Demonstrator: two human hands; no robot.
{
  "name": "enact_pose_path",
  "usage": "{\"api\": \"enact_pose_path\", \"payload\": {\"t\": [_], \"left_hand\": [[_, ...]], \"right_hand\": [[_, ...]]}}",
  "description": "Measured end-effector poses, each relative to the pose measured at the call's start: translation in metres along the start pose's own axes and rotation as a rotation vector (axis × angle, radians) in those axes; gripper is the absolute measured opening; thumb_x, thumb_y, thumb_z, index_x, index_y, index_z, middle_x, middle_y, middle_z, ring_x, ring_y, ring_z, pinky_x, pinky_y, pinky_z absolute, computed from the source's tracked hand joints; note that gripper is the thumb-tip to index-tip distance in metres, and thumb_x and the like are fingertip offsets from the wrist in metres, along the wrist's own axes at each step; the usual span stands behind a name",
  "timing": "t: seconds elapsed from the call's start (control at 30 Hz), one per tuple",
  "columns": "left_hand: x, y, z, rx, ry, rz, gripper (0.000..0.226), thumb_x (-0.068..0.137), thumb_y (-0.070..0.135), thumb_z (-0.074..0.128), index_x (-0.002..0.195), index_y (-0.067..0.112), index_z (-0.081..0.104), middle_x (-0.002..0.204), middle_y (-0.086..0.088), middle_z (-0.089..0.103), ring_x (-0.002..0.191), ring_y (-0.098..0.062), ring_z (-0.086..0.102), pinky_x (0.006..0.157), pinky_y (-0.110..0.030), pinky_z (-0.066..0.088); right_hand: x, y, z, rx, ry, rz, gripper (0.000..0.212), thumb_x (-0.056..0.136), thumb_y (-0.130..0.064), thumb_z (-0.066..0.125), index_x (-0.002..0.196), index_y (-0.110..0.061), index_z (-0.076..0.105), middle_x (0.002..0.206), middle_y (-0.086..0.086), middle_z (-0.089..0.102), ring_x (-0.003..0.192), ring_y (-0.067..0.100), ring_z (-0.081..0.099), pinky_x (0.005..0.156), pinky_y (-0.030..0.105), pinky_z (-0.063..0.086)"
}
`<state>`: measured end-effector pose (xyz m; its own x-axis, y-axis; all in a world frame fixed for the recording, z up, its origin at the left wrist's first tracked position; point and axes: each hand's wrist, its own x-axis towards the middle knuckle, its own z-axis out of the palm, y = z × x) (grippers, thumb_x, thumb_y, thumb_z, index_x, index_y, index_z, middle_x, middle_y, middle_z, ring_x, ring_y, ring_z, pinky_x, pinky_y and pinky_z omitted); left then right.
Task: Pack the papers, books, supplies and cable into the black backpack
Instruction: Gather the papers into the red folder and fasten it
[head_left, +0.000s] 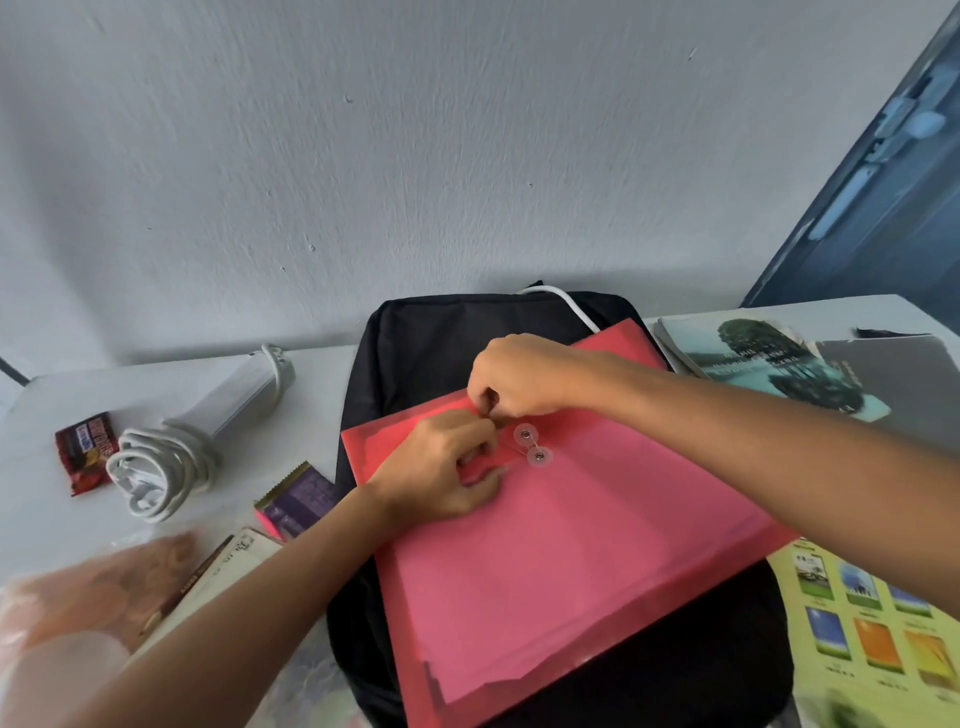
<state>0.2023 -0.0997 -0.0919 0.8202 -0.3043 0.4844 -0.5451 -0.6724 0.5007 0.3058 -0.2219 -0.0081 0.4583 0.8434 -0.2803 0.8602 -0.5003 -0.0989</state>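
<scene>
Fingers (485, 402) of both hands pinch at the red folder's (561, 525) flap by its two buttons (532, 444); right hand (514, 374) at twelve o'clock, left hand (441, 467) at seven, folder flat on the backpack (415, 343)

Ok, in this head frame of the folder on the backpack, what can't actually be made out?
- Backpack opening: covered by the red folder.
- String at the folder's clasp: too thin, and hidden by the left hand and right hand.
- Bag of snacks: blurred, cut by the left edge.
- Book title: too small.
</scene>
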Motion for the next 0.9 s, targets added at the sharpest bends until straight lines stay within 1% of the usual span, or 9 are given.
{"api": "enact_pose_path", "payload": {"t": [0.07, 0.13, 0.23, 0.33, 0.4, 0.57, 0.7, 0.8, 0.9], "left_hand": [[0.0, 0.0, 0.002, 0.046, -0.054, 0.025, 0.02, 0.077, 0.019, 0.064, 0.091, 0.007, 0.071, 0.066, -0.002, 0.057, 0.064, -0.014, 0.048, 0.063, -0.025, 0.04], [0.001, 0.0, 0.002, 0.093, -0.104, 0.059, 0.025, 0.078, 0.017, 0.062, 0.099, 0.01, 0.074, 0.065, -0.002, 0.054, 0.064, -0.019, 0.048, 0.064, -0.027, 0.039], [0.004, 0.004, 0.001, 0.155, -0.132, 0.108, 0.027, 0.079, 0.015, 0.058, 0.101, 0.012, 0.074, 0.061, 0.0, 0.044, 0.061, -0.019, 0.041, 0.063, -0.025, 0.029], [0.006, 0.005, 0.001, 0.199, -0.144, 0.127, 0.028, 0.078, 0.015, 0.056, 0.099, 0.013, 0.074, 0.06, 0.0, 0.043, 0.058, -0.022, 0.042, 0.06, -0.027, 0.03], [0.008, 0.007, 0.002, 0.204, -0.168, 0.123, 0.028, 0.078, 0.014, 0.056, 0.099, 0.013, 0.074, 0.06, 0.0, 0.043, 0.057, -0.022, 0.043, 0.058, -0.028, 0.032], [0.008, 0.009, 0.0, 0.2, -0.208, 0.092, 0.029, 0.078, 0.014, 0.056, 0.1, 0.014, 0.074, 0.06, 0.0, 0.042, 0.057, -0.023, 0.043, 0.056, -0.03, 0.035], [0.009, 0.011, 0.0, 0.197, -0.208, 0.08, 0.03, 0.077, 0.013, 0.056, 0.101, 0.014, 0.074, 0.06, -0.001, 0.041, 0.056, -0.023, 0.042, 0.056, -0.03, 0.033], [0.009, 0.012, -0.001, 0.193, -0.209, 0.068, 0.03, 0.076, 0.013, 0.056, 0.101, 0.014, 0.074, 0.059, -0.001, 0.042, 0.057, -0.024, 0.043, 0.056, -0.03, 0.033], [0.009, 0.012, -0.002, 0.188, -0.207, 0.069, 0.031, 0.076, 0.014, 0.055, 0.101, 0.014, 0.074, 0.059, -0.001, 0.042, 0.056, -0.024, 0.043, 0.056, -0.029, 0.031]], "right_hand": [[0.001, 0.002, 0.001, 0.091, -0.018, 0.098, 0.008, 0.071, -0.019, 0.071, 0.067, -0.024, 0.067, 0.068, -0.008, 0.065, 0.062, 0.012, 0.056, 0.061, 0.028, 0.046], [0.002, 0.005, 0.003, 0.123, -0.015, 0.165, 0.011, 0.069, -0.013, 0.07, 0.064, -0.022, 0.066, 0.067, -0.006, 0.065, 0.064, 0.015, 0.058, 0.058, 0.027, 0.045], [0.002, 0.012, 0.005, 0.117, -0.004, 0.256, 0.016, 0.068, -0.005, 0.067, 0.06, -0.019, 0.063, 0.069, -0.002, 0.067, 0.07, 0.022, 0.063, 0.055, 0.026, 0.044], [-0.004, 0.019, 0.004, 0.128, 0.011, 0.333, 0.013, 0.067, -0.013, 0.079, 0.064, -0.013, 0.066, 0.071, 0.003, 0.068, 0.069, 0.024, 0.064, 0.061, 0.03, 0.049], [-0.009, 0.022, 0.006, 0.152, 0.02, 0.365, 0.014, 0.069, -0.015, 0.079, 0.065, -0.011, 0.066, 0.067, 0.003, 0.066, 0.068, 0.025, 0.064, 0.062, 0.032, 0.05], [-0.02, 0.025, 0.014, 0.174, 0.068, 0.383, 0.021, 0.071, -0.006, 0.072, 0.057, -0.016, 0.06, 0.059, -0.003, 0.06, 0.062, 0.024, 0.061, 0.051, 0.025, 0.041], [-0.048, 0.024, 0.026, 0.006, 0.13, 0.26, 0.017, 0.069, -0.001, 0.057, 0.062, -0.017, 0.054, 0.066, -0.002, 0.054, 0.068, 0.026, 0.053, 0.047, 0.027, 0.029], [-0.07, 0.023, 0.041, -0.183, 0.181, -0.002, 0.011, 0.073, -0.008, 0.061, 0.066, -0.016, 0.058, 0.069, 0.003, 0.059, 0.066, 0.03, 0.056, 0.049, 0.03, 0.032], [-0.082, 0.023, 0.042, -0.208, 0.274, -0.183, 0.019, 0.065, -0.003, 0.067, 0.056, -0.016, 0.055, 0.058, 0.0, 0.05, 0.052, 0.025, 0.052, 0.04, 0.026, 0.028]]}}
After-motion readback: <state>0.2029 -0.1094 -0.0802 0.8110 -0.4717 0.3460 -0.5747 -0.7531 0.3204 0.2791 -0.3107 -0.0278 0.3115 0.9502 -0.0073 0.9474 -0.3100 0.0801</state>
